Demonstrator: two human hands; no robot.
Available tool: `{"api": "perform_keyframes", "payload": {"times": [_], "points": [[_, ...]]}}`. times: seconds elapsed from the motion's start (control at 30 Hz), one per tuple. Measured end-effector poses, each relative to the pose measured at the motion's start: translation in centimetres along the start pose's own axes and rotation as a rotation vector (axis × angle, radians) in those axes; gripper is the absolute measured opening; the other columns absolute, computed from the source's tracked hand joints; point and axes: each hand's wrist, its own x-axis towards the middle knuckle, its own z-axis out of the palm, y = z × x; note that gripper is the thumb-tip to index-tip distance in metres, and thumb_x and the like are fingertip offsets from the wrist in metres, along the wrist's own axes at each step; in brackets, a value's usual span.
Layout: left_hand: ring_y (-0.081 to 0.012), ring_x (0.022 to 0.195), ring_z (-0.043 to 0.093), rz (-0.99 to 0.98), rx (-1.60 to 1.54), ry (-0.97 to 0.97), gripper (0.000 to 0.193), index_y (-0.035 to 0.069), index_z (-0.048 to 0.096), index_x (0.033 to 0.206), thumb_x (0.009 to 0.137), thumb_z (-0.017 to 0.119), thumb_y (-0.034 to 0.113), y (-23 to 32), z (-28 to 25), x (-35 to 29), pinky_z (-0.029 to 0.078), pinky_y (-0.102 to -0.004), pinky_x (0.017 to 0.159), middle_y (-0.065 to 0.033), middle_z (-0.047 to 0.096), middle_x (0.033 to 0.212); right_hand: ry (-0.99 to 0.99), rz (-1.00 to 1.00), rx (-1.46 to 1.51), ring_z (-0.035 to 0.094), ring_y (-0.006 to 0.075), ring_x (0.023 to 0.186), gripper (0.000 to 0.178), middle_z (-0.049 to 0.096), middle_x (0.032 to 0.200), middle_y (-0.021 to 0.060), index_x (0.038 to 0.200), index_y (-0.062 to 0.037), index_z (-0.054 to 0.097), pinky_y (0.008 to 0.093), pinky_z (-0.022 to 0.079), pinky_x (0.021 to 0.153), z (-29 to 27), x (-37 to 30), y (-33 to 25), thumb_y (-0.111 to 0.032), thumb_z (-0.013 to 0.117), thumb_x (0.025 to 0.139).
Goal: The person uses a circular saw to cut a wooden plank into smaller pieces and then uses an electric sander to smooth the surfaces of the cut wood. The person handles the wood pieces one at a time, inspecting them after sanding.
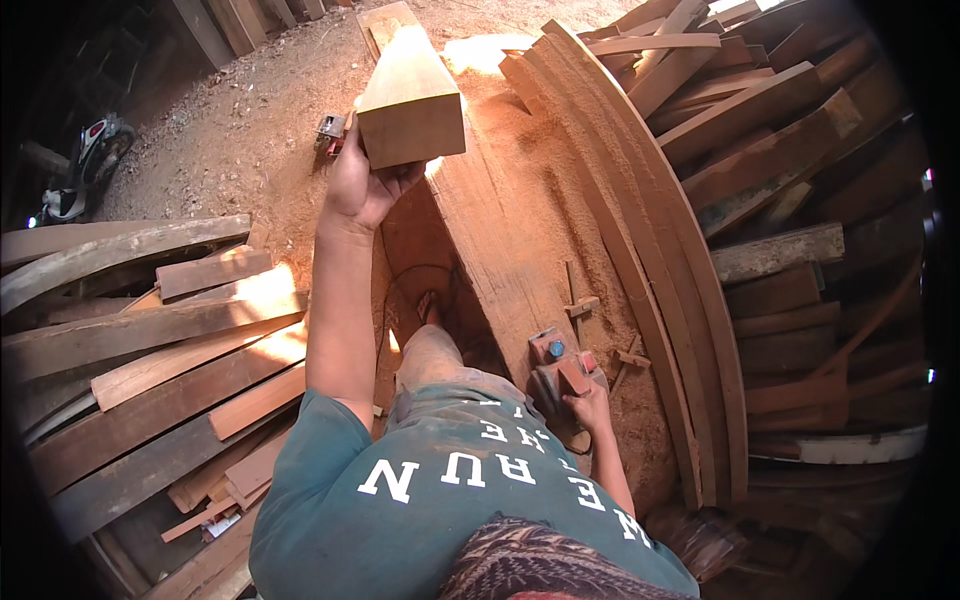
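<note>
My left hand (362, 190) is closed around the near end of a thick square wooden beam (412, 128), gripping it from the left and below. The beam stretches away from me, and its pale top is glaring in the sunlight. At the lower right, my right hand (590, 405) is wrapped on the handle of an electric hand planer (558, 368), which sits on a wide wooden plank (490, 255). Some of those fingers are hidden. Two wooden marking gauges (581, 306) lie in the sawdust just beyond the planer.
Long curved timbers (650, 200) run along the right of the plank. Stacked boards (780, 180) fill the far right, and more boards (170, 350) are piled on the left. Beyond my left wrist is a small red and metal tool (328, 135). Sawdust covers the ground (240, 150).
</note>
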Motion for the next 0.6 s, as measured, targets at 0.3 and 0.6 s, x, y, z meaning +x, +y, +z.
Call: {"api": "perform_keyframes", "payload": {"times": [0.3,0.6], "points": [[-0.0284,0.111,0.071,0.026,-0.004,0.028,0.053,0.008,0.053,0.144,0.116,0.031,0.047,0.8,1.9,-0.3,0.064,-0.0432,0.092,-0.0135,0.066,0.13,-0.034,-0.019,-0.011,0.075,0.025,0.103,0.041,0.079,0.106,0.0155,0.113,-0.0012,0.075,0.0374,0.055,0.094,0.4,3.2,1.8,-0.008,0.085,0.073],[-0.0303,0.111,0.072,0.047,-0.001,-0.031,0.055,0.005,0.049,0.146,0.117,0.024,0.044,1.2,1.9,0.5,0.065,-0.0445,0.096,-0.0165,0.066,0.128,-0.052,0.001,0.034,0.066,0.0177,0.09,0.037,0.073,0.098,0.0044,0.11,0.0011,0.07,0.0363,0.054,0.083,0.1,-0.3,3.6,-0.002,0.082,0.075]]}}
